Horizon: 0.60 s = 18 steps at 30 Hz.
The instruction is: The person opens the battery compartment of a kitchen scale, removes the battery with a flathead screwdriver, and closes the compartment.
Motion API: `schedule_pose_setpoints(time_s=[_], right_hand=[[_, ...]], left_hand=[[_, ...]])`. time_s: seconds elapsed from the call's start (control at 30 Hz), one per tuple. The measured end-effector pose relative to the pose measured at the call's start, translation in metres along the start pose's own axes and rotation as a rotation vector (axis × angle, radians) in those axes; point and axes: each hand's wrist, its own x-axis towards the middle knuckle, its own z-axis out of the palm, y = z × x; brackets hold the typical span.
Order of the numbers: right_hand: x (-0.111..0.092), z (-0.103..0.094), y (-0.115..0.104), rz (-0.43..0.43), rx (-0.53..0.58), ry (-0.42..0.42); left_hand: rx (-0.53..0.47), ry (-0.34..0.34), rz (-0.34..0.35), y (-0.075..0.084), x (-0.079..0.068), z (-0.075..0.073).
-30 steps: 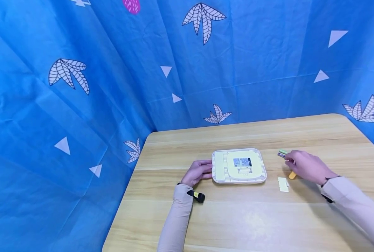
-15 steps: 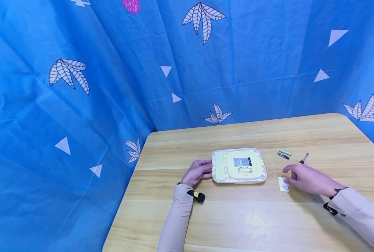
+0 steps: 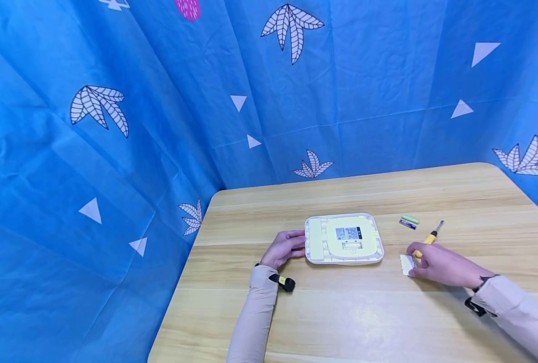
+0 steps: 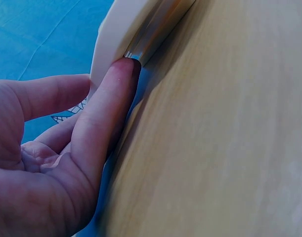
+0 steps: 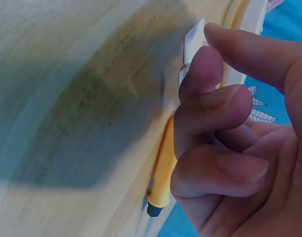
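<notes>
A white rounded device (image 3: 316, 239) lies back up on the table, its small battery compartment uncovered. My left hand (image 3: 283, 249) holds its left edge; the left wrist view shows thumb and fingers at the rim (image 4: 108, 39). With thumb and forefinger, my right hand (image 3: 446, 264) pinches the edges of a small white battery cover (image 3: 406, 265), right of the device. The remaining fingers of that hand are curled in the right wrist view. A yellow-handled screwdriver (image 3: 430, 238) lies just beyond the right hand, partly hidden by it in the head view.
Behind the screwdriver lie a green battery (image 3: 410, 219) and a dark blue battery (image 3: 407, 224), side by side. The wooden table (image 3: 332, 322) ends at the back against a blue patterned curtain (image 3: 368, 91).
My right hand has moved from beside the batteries toward me, down to the battery cover, and its fingers have closed on it. The screwdriver has come into fuller view. The left hand stays put.
</notes>
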Motion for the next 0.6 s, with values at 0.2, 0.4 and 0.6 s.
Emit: schedule_pose_setpoints(time_s=[0.2,0.4,0.6], right_hand=[[0.0008,0.0021,0.0014,0.013,0.005,-0.014],[0.0013,0.0029,0.0024,0.021,0.032,-0.027],[0.002,0.0037,0.0043,0.03,0.07,-0.03]], left_hand=[[0.005,-0.005,-0.003,0.0007,-0.0013,0.0004],[0.005,-0.006,0.005,0.0019,-0.0028,0.0013],[0.001,-0.006,0.006,0.0001,-0.0018,0.0007]])
